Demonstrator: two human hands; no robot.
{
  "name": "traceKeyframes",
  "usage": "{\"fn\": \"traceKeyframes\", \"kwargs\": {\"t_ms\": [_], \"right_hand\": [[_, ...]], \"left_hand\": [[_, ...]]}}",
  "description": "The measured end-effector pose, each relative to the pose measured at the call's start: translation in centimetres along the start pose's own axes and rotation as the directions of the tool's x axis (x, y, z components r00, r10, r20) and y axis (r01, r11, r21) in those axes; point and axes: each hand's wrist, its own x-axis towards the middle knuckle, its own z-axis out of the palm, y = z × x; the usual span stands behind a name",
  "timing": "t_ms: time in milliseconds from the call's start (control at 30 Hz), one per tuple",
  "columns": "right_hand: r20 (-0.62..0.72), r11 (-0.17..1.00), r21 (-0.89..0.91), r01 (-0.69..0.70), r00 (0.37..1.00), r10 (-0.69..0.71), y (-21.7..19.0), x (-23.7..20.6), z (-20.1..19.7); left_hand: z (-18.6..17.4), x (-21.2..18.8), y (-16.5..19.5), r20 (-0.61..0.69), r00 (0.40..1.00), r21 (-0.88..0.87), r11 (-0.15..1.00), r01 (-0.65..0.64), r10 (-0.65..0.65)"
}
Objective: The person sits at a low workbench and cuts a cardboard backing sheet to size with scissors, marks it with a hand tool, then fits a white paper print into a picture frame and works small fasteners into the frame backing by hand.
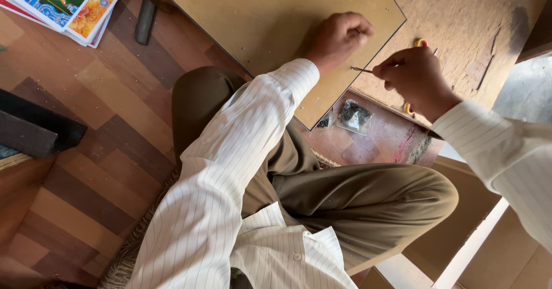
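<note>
Nail (362, 69): a thin, dark metal pin, lying almost level between the two hands at about 1 o'clock in the head view, just off the right edge of the board (276, 19). Its free tip points toward the left hand (339, 36); the other end is pinched in the fingertips of the right hand (415, 76), whose fingers are curled closed around it. The left hand rests on the board as a loose fist, fingers folded in; whether it holds anything, I cannot tell.

The board is a flat tan sheet with small nail heads along its edges, lying over a rough wooden slab (460, 19) at 1 to 2 o'clock. Scissors (420, 45) with orange handles peep out behind the right hand. A small clear bag (353, 116) of dark bits lies on the floor at 2 o'clock from the knee (368, 203). Colour prints (63, 2) are stacked at 10 o'clock.

Risks, as I judge them: the pin is slim and held only at its end, so it could slip and drop onto the patterned floor, where it would be hard to spot. Its point is near the left knuckles and could prick them.
</note>
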Motion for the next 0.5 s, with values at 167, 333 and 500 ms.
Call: {"fn": "traceKeyframes", "kwargs": {"t_ms": [167,333,500], "right_hand": [[0.219,0.814,0.408,-0.413,0.91,0.352,0.2,1.5,-0.4],[0.065,0.989,0.117,-0.088,0.995,0.081,-0.2,-0.3,-0.1],[0.195,0.333,-0.701,0.63,0.619,-0.76,-0.6,-2.3,-0.8]], "left_hand": [[-0.1,-1.4,2.6,0.274,0.961,0.233,0.966,-0.109,0.042],[0.6,-1.7,3.1,0.249,0.954,0.351,0.902,-0.251,0.168],[0.8,-1.5,1.9,0.242,0.956,0.359,0.9,-0.249,0.168]]}}
